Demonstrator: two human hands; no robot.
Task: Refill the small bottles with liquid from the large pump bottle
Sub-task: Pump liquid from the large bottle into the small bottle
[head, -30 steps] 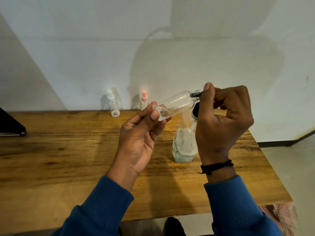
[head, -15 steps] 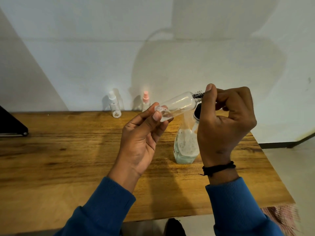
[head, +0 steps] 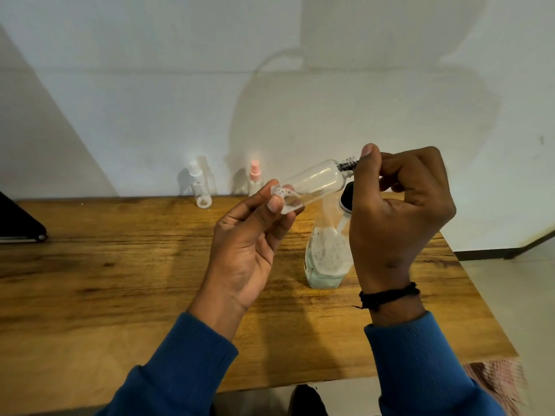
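Observation:
A small clear bottle (head: 315, 181) lies tilted in the air, neck up to the right, with a little foamy liquid at its base. My left hand (head: 249, 235) pinches the base between thumb and fingers. My right hand (head: 396, 211) has its thumb and curled fingers at the bottle's dark threaded neck (head: 347, 165); what they hold there is hidden. Behind my right hand stands the large bottle (head: 326, 259) on the wooden table (head: 120, 280), with pale greenish liquid and foam inside; its black top (head: 347, 199) is mostly hidden.
Two more small bottles stand at the table's back edge by the wall: one with a white cap (head: 200, 187) and one with a pink sprayer (head: 255, 177). A black object (head: 18, 226) lies at the far left. The table's right edge drops to the floor.
Both hands and the small bottle have stayed almost in place, with only a slight shift of the view. The grip on base and neck looks the same.

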